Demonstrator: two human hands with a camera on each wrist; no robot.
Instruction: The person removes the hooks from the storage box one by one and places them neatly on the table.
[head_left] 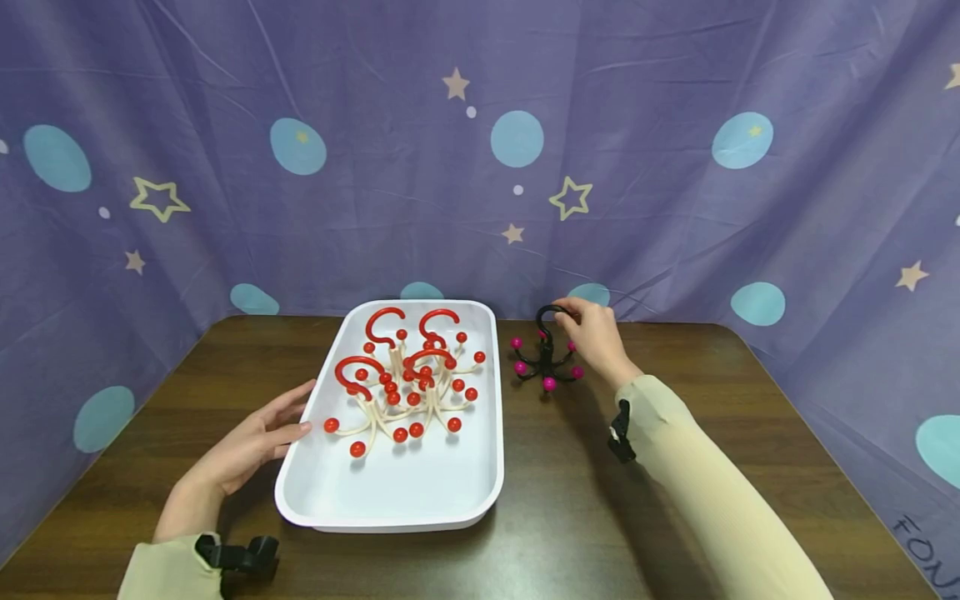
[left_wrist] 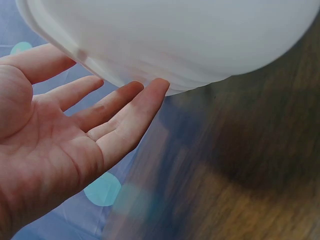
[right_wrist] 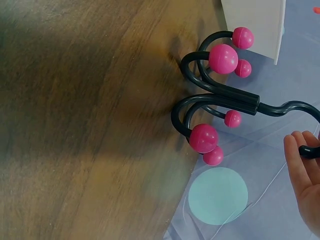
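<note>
Black hanger (head_left: pixel 547 357), long axis upright below the right hand (head_left: pixel 597 339), which pinches its uppermost, curved hook (head_left: pixel 539 317); left hand (head_left: pixel 243 446), fingers extended, alongside white tray (head_left: pixel 382 492).

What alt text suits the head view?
A right hand holds a black, many-armed hanger with pink ball tips by its hook, beside a white rectangular tray on a brown wooden table. The tray holds four cream hangers with red hooks and ball tips; a left hand is at its left edge. Behind: purple star-patterned curtain.

The brown, wood-grained table (head_left: pixel 570 517) carries 1 white tray (head_left: pixel 375 496) with rounded corners.
</note>
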